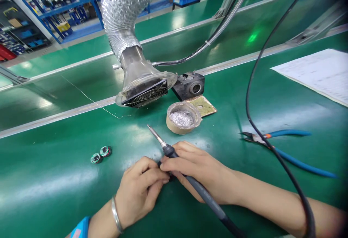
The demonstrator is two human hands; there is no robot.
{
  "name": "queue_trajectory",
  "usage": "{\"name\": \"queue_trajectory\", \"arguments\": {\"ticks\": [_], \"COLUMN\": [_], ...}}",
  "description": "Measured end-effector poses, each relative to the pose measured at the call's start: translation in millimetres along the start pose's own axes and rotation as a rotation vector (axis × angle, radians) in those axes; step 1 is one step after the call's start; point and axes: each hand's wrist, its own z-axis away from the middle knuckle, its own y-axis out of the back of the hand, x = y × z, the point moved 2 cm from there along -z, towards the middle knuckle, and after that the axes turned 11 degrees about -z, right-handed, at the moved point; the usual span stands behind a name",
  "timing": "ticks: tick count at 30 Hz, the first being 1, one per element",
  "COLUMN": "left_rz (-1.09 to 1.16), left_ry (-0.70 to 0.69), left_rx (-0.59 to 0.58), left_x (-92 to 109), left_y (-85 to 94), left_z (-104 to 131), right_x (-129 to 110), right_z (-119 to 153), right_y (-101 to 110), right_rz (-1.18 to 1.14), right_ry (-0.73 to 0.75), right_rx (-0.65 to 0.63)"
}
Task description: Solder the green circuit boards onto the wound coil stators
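My right hand (195, 169) grips a soldering iron (163, 144) by its black handle, with the metal tip pointing up and left over the green mat. My left hand (138, 189) is closed beside it, its fingertips pressed against the right hand's fingers over a small dark object that I cannot make out. Two small round green parts (101, 154) lie on the mat to the left of my hands. A thin solder wire (92, 102) runs across the mat toward the fume extractor.
A foil fume duct with a fan hood (144, 89) hangs over the bench. Beside it sit a black iron stand (189, 85) and a tape ring filled with solder dross (183, 117). Blue-handled cutters (285, 145) and a paper sheet (318, 73) lie to the right. The iron's black cable (258, 122) loops overhead.
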Motion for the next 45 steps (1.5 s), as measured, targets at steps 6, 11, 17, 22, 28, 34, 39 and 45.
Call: {"name": "queue_trajectory", "arguments": {"ticks": [6,11,17,22,28,34,39,45], "left_rz": [0.192,0.111,0.109,0.103,0.111,0.107,0.091,-0.024], "left_ry": [0.024,0.127,0.115,0.155,0.189,0.196,0.209,0.065], "left_rx": [-0.1,-0.131,-0.083,-0.077,-0.097,-0.098,-0.12,-0.065], "left_x": [-9,-17,-8,-3,-4,-5,-7,-7], "left_y": [16.9,15.8,3.7,3.2,2.5,1.2,2.0,2.5], "left_z": [-2,-5,-6,-8,-7,-4,-3,-1], "right_x": [1,-2,-1,-4,-9,-4,-5,-7], "right_z": [1,-3,1,6,4,4,7,8], "right_y": [0,2,-2,-5,-2,0,0,4], "right_rz": [-0.008,-0.041,-0.048,-0.039,-0.1,-0.085,0.041,0.065], "right_ry": [0.028,0.088,0.153,0.163,0.227,0.256,0.255,0.247], "right_rx": [0.064,0.142,0.178,0.193,0.127,0.216,0.125,0.113]}}
